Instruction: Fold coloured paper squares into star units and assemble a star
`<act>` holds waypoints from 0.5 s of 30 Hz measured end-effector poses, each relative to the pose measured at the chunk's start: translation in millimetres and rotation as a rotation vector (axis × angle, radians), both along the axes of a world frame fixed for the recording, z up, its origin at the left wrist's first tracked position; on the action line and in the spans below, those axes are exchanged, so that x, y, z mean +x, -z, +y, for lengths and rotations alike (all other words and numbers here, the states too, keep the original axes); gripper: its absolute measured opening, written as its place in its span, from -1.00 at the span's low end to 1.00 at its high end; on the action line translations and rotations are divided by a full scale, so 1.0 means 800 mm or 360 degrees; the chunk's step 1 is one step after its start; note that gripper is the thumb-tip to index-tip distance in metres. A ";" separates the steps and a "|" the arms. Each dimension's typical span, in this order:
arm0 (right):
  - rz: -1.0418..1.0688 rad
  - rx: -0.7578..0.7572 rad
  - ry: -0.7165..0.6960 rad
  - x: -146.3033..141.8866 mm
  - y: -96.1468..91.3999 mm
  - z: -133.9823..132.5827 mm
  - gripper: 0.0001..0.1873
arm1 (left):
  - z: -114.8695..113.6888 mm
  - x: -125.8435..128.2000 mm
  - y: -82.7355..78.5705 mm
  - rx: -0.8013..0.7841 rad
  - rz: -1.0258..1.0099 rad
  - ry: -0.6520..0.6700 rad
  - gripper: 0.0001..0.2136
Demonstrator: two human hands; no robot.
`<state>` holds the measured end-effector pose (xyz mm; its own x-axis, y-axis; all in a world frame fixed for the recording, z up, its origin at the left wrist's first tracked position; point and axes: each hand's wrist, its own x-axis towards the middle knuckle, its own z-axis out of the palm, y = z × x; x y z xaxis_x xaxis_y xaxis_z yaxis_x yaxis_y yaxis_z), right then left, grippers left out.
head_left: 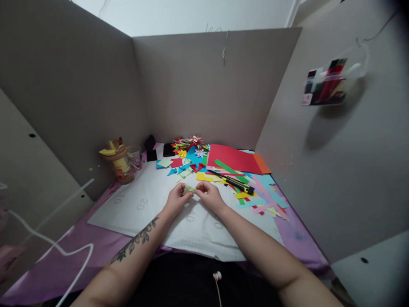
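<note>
A small pale green piece of paper (189,189) is pinched between my two hands over the white sheet (153,213). My left hand (178,199) grips its left side with thumb and fingers. On the opposite side, my right hand (209,196) pinches it too. Fingertips cover part of the paper, so its exact folds cannot be made out. Just beyond my hands lie small folded paper pieces (184,173) in green, blue and red. A black and yellow utility knife (237,184) rests to the right of my right hand, on coloured paper strips (264,194).
Red paper sheets (233,159) lie at the back right. Folded paper stars (194,142) are heaped near the back wall. A yellow container (120,163) stands at the left. A clear holder (326,84) hangs on the right panel. A white cable (65,252) loops at lower left.
</note>
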<state>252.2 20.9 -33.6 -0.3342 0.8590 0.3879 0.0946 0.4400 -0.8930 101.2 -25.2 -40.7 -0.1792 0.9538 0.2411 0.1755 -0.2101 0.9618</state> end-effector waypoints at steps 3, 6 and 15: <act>0.0057 -0.0041 -0.0013 0.000 0.001 0.001 -0.93 | 0.001 -0.001 0.001 0.0024 0.0075 0.0002 -0.81; 0.0083 -0.0057 -0.0029 -0.002 0.002 0.001 -0.91 | 0.000 -0.001 -0.001 0.0055 0.0120 0.0005 -0.78; 0.0036 0.0044 -0.0099 -0.008 0.000 -0.007 -0.95 | -0.002 -0.001 -0.003 -0.0060 0.0089 -0.0043 -0.75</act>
<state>246.1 15.5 -33.7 -0.3776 0.8256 0.4192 0.0460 0.4689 -0.8820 100.5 -27.1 -38.1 -0.1923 0.9574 0.2155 0.2343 -0.1685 0.9574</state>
